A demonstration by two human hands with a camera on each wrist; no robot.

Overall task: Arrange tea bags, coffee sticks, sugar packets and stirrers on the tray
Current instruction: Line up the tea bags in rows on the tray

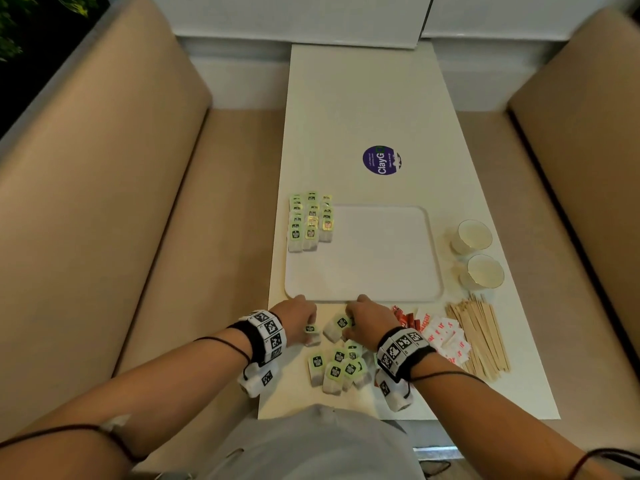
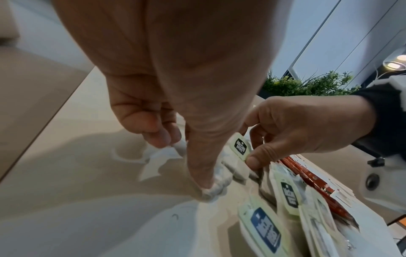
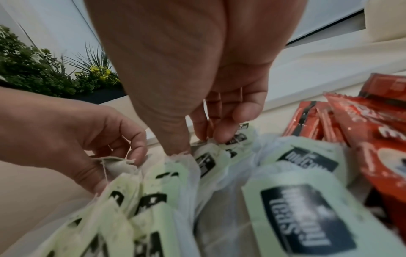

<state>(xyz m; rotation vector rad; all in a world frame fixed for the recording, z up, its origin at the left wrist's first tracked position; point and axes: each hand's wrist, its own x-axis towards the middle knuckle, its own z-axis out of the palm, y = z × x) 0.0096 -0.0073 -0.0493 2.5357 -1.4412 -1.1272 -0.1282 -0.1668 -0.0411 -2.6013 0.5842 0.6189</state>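
Observation:
My left hand point(image 1: 306, 320) pinches a tea bag point(image 1: 312, 336) just in front of the white tray point(image 1: 381, 258); the left wrist view shows its white pouch point(image 2: 163, 156) between thumb and fingers. Beside it my right hand point(image 1: 351, 318) pinches another tea bag point(image 1: 336, 328) by its green tag point(image 2: 239, 147). A loose pile of tea bags point(image 1: 337, 370) lies under both hands. Several tea bags point(image 1: 310, 221) lie in rows on the tray's far left corner. Red coffee sticks point(image 1: 403, 318), sugar packets point(image 1: 445, 337) and wooden stirrers point(image 1: 481, 336) lie to the right on the table.
Two white cups point(image 1: 471, 237) point(image 1: 484, 271) stand right of the tray. A purple round sticker point(image 1: 381, 160) marks the table beyond it. Beige bench seats point(image 1: 156, 202) flank the narrow table. Most of the tray's surface is bare.

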